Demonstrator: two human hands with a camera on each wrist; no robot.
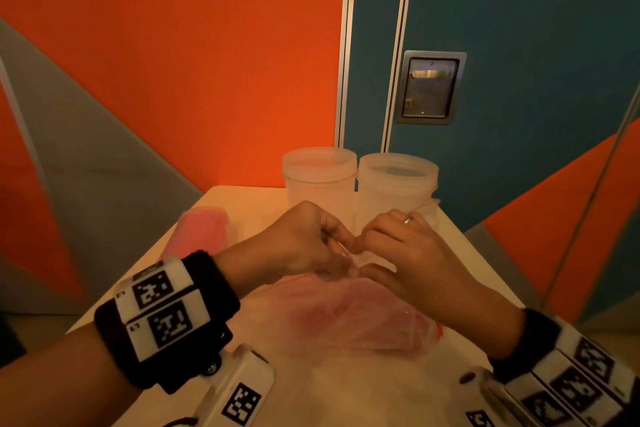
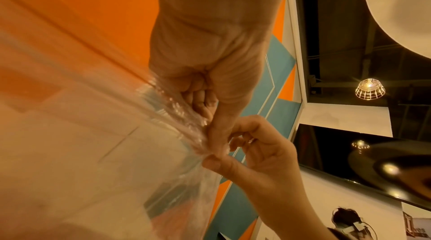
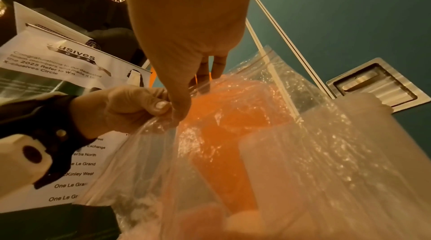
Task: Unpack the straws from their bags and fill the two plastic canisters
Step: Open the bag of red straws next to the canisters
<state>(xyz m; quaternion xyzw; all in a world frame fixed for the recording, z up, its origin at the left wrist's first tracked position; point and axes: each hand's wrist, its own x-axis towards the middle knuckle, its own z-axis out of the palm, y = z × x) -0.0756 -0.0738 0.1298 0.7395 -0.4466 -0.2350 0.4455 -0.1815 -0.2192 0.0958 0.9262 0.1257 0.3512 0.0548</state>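
A clear plastic bag (image 1: pixel 346 319) of pink straws lies on the table in front of me, its top edge lifted. My left hand (image 1: pixel 311 239) and my right hand (image 1: pixel 391 246) pinch that top edge side by side, fingertips nearly touching. From the left wrist view the crinkled bag (image 2: pixel 168 118) stretches away from my left hand (image 2: pixel 210 96), with my right hand (image 2: pixel 251 152) just below. The right wrist view looks through the bag (image 3: pixel 233 133) held by my right hand (image 3: pixel 186 82) and left hand (image 3: pixel 130 107). Two frosted canisters (image 1: pixel 320 177) (image 1: pixel 396 184) stand with lids on behind my hands.
A second bag of pink straws (image 1: pixel 204 229) lies at the table's left. The white table (image 1: pixel 242 198) is small, ending close on both sides. An orange and teal wall with a recessed metal handle (image 1: pixel 429 87) rises right behind the canisters.
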